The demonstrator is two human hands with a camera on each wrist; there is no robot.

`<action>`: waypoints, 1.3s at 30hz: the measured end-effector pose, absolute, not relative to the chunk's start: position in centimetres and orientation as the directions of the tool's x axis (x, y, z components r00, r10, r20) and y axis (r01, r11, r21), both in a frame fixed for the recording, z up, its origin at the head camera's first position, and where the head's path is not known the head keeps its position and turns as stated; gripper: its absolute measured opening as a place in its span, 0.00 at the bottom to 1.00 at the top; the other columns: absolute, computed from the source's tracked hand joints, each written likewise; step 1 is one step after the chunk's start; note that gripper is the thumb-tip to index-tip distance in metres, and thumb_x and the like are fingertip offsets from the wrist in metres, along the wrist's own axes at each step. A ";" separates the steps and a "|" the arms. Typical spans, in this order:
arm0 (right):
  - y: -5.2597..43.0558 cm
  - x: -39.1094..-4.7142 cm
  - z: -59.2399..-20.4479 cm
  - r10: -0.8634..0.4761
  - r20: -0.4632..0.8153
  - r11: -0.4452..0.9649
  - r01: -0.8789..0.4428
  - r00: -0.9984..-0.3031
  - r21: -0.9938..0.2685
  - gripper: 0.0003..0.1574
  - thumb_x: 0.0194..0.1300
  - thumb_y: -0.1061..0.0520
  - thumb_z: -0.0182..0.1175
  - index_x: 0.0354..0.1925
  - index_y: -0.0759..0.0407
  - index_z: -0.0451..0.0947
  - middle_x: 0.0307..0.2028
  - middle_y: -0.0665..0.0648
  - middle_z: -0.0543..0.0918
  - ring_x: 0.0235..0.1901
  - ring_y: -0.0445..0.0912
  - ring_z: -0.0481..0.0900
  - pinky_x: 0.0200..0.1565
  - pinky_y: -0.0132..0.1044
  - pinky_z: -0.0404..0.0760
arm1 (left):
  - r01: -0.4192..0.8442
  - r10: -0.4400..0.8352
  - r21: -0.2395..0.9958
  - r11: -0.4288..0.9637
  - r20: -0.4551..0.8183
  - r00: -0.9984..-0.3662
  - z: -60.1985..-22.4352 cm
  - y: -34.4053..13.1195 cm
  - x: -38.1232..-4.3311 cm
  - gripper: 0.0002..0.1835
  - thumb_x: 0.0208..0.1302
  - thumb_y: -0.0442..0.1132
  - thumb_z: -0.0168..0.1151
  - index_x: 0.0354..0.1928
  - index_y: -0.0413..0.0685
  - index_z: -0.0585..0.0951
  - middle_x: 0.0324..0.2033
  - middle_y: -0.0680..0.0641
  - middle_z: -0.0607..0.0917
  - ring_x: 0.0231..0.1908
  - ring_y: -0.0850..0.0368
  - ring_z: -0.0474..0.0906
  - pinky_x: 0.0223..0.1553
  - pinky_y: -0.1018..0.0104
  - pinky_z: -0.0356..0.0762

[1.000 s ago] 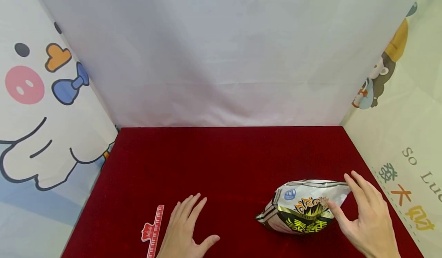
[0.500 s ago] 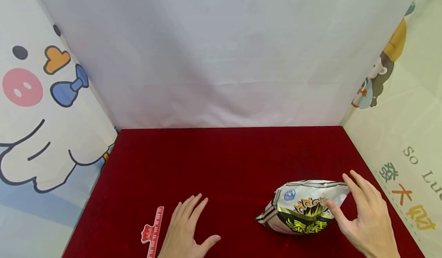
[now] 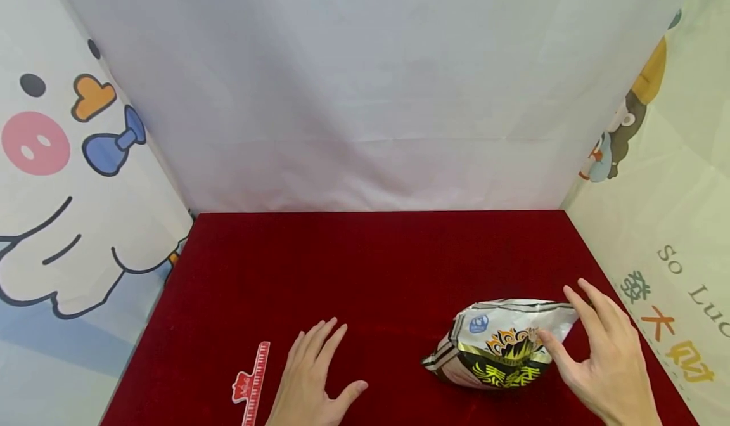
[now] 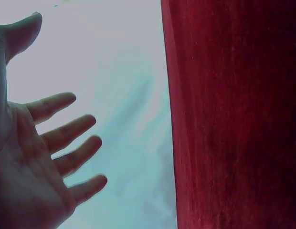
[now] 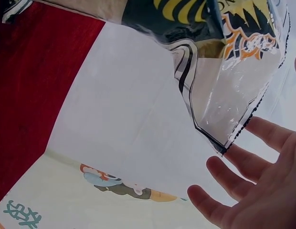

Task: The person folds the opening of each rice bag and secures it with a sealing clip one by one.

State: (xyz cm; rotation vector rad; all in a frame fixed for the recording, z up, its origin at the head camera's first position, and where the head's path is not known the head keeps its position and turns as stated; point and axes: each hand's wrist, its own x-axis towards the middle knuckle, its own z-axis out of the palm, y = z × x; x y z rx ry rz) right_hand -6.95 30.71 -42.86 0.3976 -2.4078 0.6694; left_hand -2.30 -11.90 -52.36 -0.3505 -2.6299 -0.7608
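A plump silver, black and gold snack bag [image 3: 493,350] sits at the right of the table, its printed front facing me. Beside its right end is my right hand [image 3: 613,362], fingers extended and thumb in front of the bag. In the right wrist view the bag's corner [image 5: 219,124] lies close to the fingers [image 5: 269,133]; whether they touch, I cannot tell. My left hand [image 3: 308,375] hovers low at centre left, fingers spread, holding nothing. Just left of it lies a long red-and-white strip like a bag clip [image 3: 251,385], with an animal-shaped tab; its near end is cut off.
Dark red cloth covers the table [image 3: 365,261]. A pale curtain [image 3: 365,96] rises behind its far edge. Printed cloth walls stand on both sides, with a cartoon duck [image 3: 63,179] at left and lettering [image 3: 684,312] at right.
My left hand has drifted slightly right. The right hand stays by the bag with barely any shift, and the bag and strip lie where they were. The head view has tilted a little.
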 end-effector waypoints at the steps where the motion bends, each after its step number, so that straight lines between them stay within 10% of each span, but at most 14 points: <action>1: 30.7 -7.0 -42.9 -0.122 0.624 0.828 -0.426 -0.772 -0.366 0.47 0.63 0.38 0.72 0.71 0.61 0.77 0.73 0.70 0.74 0.67 0.73 0.69 0.80 0.52 0.58 | 0.320 0.115 0.466 0.825 0.417 -0.902 -52.3 -11.8 -2.3 0.46 0.56 0.59 0.79 0.75 0.51 0.75 0.73 0.45 0.78 0.71 0.41 0.74 0.69 0.32 0.71; 11: 30.3 -7.1 -42.8 -0.108 0.591 0.830 -0.399 -0.800 -0.389 0.48 0.53 0.49 0.76 0.70 0.60 0.77 0.73 0.68 0.73 0.67 0.73 0.68 0.73 0.70 0.62 | 0.246 0.018 0.526 0.814 0.400 -0.916 -52.6 -10.7 -2.5 0.40 0.58 0.54 0.80 0.71 0.48 0.79 0.69 0.41 0.81 0.68 0.36 0.77 0.66 0.31 0.74; 39: 29.9 -7.0 -42.8 -0.120 0.598 0.828 -0.412 -0.793 -0.380 0.46 0.55 0.48 0.76 0.70 0.61 0.78 0.73 0.68 0.73 0.67 0.71 0.68 0.75 0.56 0.60 | 0.225 0.008 0.637 0.737 0.324 -0.946 -53.6 -9.5 -2.7 0.33 0.63 0.49 0.77 0.69 0.49 0.81 0.66 0.44 0.84 0.64 0.42 0.81 0.59 0.40 0.83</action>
